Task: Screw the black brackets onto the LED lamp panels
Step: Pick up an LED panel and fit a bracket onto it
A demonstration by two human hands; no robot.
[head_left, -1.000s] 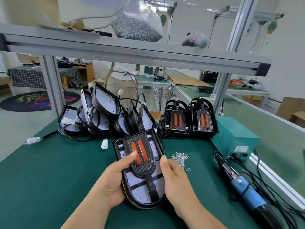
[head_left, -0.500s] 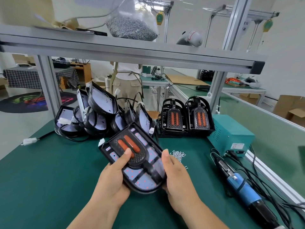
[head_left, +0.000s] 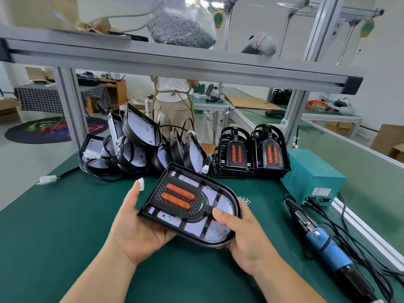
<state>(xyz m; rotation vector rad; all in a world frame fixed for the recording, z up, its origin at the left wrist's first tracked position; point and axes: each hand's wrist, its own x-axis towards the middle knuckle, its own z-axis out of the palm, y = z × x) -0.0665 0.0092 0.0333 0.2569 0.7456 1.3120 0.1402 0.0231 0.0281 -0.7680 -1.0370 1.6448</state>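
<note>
Aloft over the green counter (head_left: 65, 215): LED lamp panel (head_left: 215, 231), black bracket (head_left: 197, 206) on top.
Right hand (head_left: 242, 235) has a thumb-on-top grip on its rounded end; left hand (head_left: 135, 228) has a cupping grip on the underside. The label on the teal box (head_left: 312, 178) is unreadable.

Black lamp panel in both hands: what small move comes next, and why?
Probably lay the black LED lamp panel with orange strips flat on the green mat: left hand and right hand both hold it tilted, so neither is free for the small silver screws or the blue electric screwdriver at right.
</note>
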